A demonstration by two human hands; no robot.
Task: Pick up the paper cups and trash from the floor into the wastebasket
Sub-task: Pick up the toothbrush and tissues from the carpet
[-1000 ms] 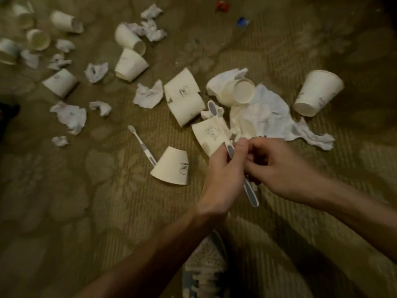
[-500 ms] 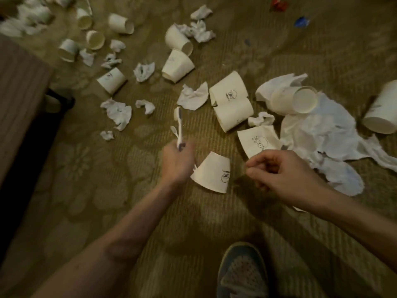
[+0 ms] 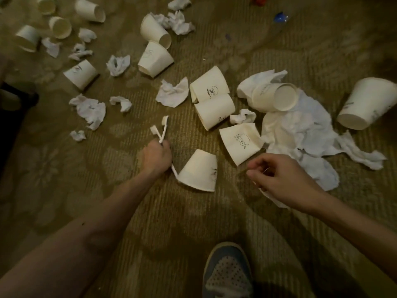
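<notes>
Two toothbrushes (image 3: 163, 130) stick out of the left hand (image 3: 155, 157), which grips them in a fist at the middle of the frame. Their heads point toward the top edge, and one handle end pokes out below the fist. The right hand (image 3: 285, 181), at centre right, hangs with loosely curled fingers and nothing plainly in it.

Between the hands a paper cup (image 3: 197, 171) lies tipped on the carpet (image 3: 279, 39). Its wide rim faces the lower edge and its long axis leans up and right. It sits just beside the left fist, with the handle end at its left rim. That hand is already full, though, so I judge the free right hand the better one for it, reaching left. A second cup with a drawn face (image 3: 240, 144) lies just above the right fingertips.

Many more cups and crumpled tissues spread toward the upper left. No wastebasket is in view.
</notes>
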